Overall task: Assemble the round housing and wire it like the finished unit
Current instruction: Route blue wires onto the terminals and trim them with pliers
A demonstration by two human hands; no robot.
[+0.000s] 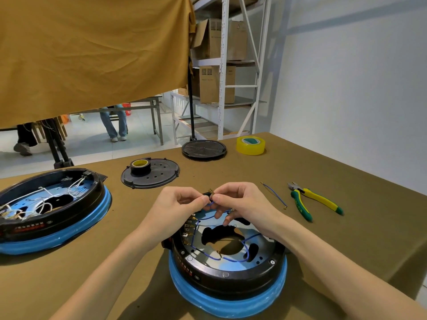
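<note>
A round black housing (227, 277) with a blue rim lies open side up near the table's front edge, blue wires (227, 258) running over its metal plate. Above its far edge my left hand (179, 204) pinches a small black part (208, 195) with brass terminals. My right hand (238, 199) pinches a blue wire end against that part, its lower fingers curled over the housing. At the left sits the finished unit (46, 227), same shape, wired with white wires.
A black cover plate (159, 177) carrying a black tape roll (140, 166) lies behind my hands. Farther back are a second black disc (203, 149) and a yellow tape roll (250, 145). A loose blue wire (275, 195) and green-yellow cutters (312, 200) lie at the right.
</note>
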